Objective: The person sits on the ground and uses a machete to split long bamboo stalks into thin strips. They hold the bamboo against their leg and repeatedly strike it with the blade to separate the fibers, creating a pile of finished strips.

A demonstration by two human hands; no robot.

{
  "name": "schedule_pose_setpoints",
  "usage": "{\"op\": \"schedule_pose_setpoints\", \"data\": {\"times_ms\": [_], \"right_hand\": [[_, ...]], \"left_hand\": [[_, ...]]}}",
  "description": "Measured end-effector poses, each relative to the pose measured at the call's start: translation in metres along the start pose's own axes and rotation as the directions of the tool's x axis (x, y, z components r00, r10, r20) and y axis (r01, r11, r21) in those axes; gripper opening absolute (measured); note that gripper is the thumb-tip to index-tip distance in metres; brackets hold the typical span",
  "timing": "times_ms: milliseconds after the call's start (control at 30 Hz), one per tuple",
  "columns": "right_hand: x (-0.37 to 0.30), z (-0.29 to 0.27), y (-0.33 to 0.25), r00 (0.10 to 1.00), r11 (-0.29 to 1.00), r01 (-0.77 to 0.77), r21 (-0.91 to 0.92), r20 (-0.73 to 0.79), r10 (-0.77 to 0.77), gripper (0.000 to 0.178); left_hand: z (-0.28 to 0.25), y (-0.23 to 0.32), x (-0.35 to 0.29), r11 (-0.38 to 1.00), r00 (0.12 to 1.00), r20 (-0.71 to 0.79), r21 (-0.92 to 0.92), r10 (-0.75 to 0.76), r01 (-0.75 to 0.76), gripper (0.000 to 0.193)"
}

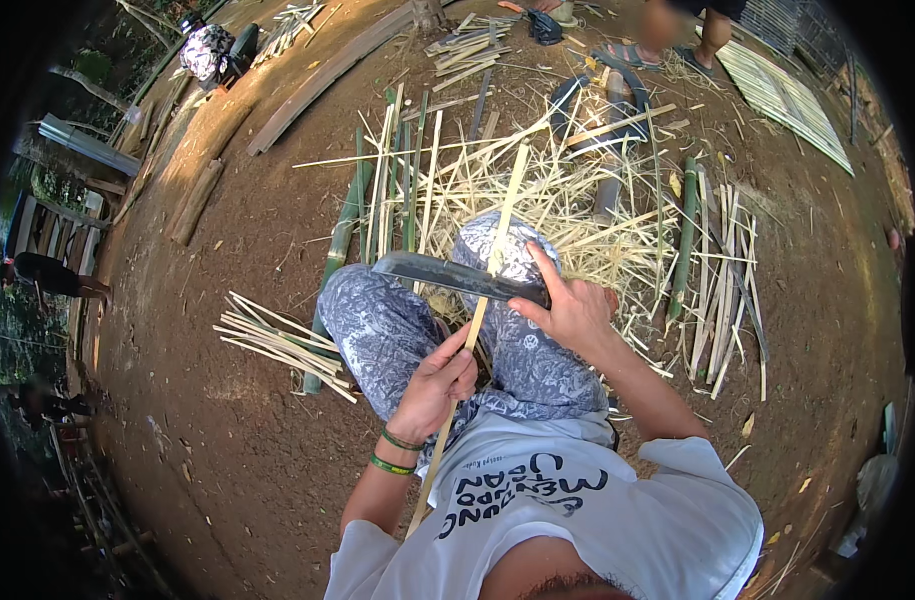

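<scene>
Both at once, held a pale bamboo strip (pixel 510 190) in the left hand (pixel 440 385) and a broad dark knife (pixel 428 271) in the right hand (pixel 578 318). Had the left fingers curled around the strip, with the thumb laid along it. Had the right hand partly closed at the knife's handle end, with thumb on top and index finger outstretched past the blade; could not make out the fingers hidden beneath. Crossed the strip with the blade, over the right leg of the patterned grey trousers (pixel 378 335). Beyond the trousers, saw tangled pale shavings (pixel 568 200) between two green bamboo poles (pixel 685 240), with split strips (pixel 723 285) bundled to either side. Farther out, saw a long plank (pixel 320 92), sandalled legs (pixel 716 38) and a crouching person (pixel 210 55)
</scene>
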State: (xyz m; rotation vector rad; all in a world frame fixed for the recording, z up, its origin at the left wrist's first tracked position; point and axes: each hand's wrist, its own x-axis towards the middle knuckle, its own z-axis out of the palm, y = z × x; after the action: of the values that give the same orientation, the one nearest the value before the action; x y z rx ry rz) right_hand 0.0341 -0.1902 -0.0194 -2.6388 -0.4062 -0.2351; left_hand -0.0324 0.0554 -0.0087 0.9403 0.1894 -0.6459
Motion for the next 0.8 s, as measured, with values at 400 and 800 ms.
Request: {"op": "schedule_pose_setpoints", "data": {"times_ms": [400, 800], "right_hand": [[0.002, -0.017, 0.01, 1.0, 0.993, -0.025, -0.114, -0.02, 0.023, 0.084], [0.008, -0.068, 0.142, 0.818, 0.855, -0.407, 0.32, -0.288, 0.497, 0.061]], "left_hand": [[-0.01, -0.016, -0.069, 0.992, 0.996, -0.093, 0.126, 0.009, 0.002, 0.046], [-0.018, -0.041, -0.063, 0.987, 0.982, -0.188, 0.151, -0.02, 0.049, 0.043]]}}
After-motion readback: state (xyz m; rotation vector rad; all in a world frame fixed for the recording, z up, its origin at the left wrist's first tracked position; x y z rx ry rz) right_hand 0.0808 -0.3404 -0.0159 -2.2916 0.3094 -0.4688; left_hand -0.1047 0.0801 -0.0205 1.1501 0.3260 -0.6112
